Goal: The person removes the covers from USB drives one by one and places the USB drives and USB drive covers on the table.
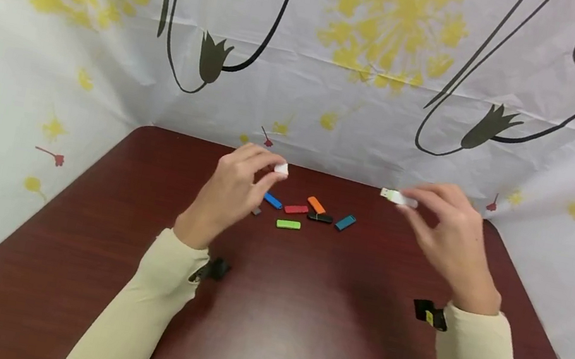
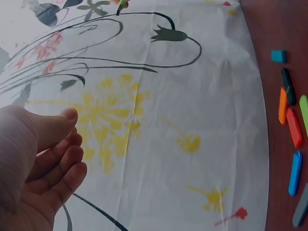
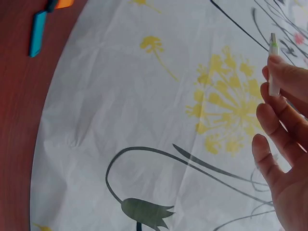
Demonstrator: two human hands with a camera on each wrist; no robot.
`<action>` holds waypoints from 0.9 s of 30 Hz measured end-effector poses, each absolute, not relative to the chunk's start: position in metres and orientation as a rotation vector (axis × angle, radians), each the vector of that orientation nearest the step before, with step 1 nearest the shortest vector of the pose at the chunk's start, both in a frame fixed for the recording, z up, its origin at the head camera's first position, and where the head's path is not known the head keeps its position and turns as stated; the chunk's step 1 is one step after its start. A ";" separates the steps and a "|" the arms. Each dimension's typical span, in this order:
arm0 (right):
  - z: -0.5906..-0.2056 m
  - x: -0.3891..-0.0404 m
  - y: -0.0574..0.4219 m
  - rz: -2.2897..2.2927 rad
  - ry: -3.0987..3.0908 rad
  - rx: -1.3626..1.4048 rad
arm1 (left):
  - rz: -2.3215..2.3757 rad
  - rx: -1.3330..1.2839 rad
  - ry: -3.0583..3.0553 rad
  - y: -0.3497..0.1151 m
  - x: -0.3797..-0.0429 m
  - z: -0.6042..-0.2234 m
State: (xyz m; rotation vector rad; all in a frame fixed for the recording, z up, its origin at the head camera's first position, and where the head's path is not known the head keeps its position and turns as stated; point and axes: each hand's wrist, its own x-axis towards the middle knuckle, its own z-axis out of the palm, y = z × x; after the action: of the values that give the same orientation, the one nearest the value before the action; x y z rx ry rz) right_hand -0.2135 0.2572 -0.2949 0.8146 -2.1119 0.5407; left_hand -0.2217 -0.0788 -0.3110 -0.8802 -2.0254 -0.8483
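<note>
Between thumb and fingertips, my left hand pinches a small white cap, held above the table's far side. In the left wrist view the left hand hides the cap. My right hand holds a white USB flash drive by its body, its bare plug pointing left toward the cap. A wide gap separates the two. The right wrist view shows the same flash drive upright between thumb and fingers, with a bit of green near the plug.
On the dark red table lie several flash drives: blue, red, green, orange, black and teal. A grey one is partly behind my left hand. A patterned white cloth hangs around the table.
</note>
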 end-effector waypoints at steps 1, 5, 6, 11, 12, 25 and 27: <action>-0.293 -0.212 0.261 0.552 -2.113 0.793 | -0.858 -0.870 -2.029 -0.079 -0.221 -0.310; -0.290 -0.209 0.258 0.573 -2.137 0.770 | -0.849 -0.888 -2.039 -0.069 -0.218 -0.307; -0.290 -0.208 0.256 0.579 -2.143 0.769 | -0.841 -0.890 -2.046 -0.068 -0.216 -0.307; -0.292 -0.204 0.254 0.579 -2.208 0.724 | -0.828 -0.878 -2.071 -0.064 -0.213 -0.309; -0.292 -0.203 0.254 0.576 -2.226 0.709 | -0.830 -0.872 -2.074 -0.064 -0.213 -0.310; -0.296 -0.194 0.249 0.530 -2.610 0.524 | -0.809 -0.872 -2.083 -0.062 -0.215 -0.316; -0.297 -0.193 0.248 0.499 -2.711 0.542 | -0.803 -0.874 -2.086 -0.062 -0.215 -0.316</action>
State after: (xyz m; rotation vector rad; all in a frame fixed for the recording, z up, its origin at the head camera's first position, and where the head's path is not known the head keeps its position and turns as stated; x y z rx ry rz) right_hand -0.1935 0.2479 -0.2969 0.5424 -2.7108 0.4992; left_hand -0.2148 -0.0623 -0.3165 -0.8739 -2.0864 -0.8029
